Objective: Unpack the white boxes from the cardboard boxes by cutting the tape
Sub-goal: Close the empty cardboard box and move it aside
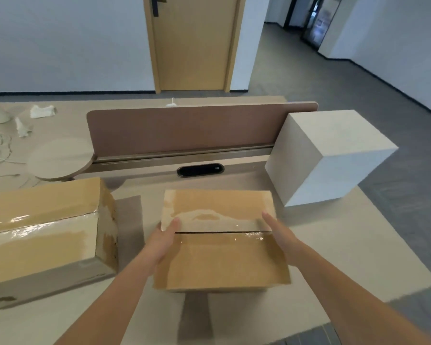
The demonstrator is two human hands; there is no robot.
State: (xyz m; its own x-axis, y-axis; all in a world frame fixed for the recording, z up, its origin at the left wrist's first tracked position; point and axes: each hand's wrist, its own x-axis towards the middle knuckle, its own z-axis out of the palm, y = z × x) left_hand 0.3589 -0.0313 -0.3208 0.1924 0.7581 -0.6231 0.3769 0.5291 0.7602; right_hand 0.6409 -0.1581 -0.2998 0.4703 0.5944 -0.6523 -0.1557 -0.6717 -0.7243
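A small cardboard box [219, 260] sits in the middle of the desk, its top flaps closed with a dark slit along the seam under clear tape. My left hand [163, 239] holds its left side, thumb on top near the seam. My right hand [278, 232] lies flat against its right side, fingers straight. A bigger cardboard box [42, 232] with glossy tape across its top stands to the left. A white box [326, 155] stands at the far right of the desk. No cutting tool is in view.
A brown divider panel [184, 128] runs along the desk's back, with a black cable slot [200, 169] below it. A round wooden board [60, 158] lies at the back left. White scraps [41, 111] and cord lie further left. The desk's edge drops off on the right.
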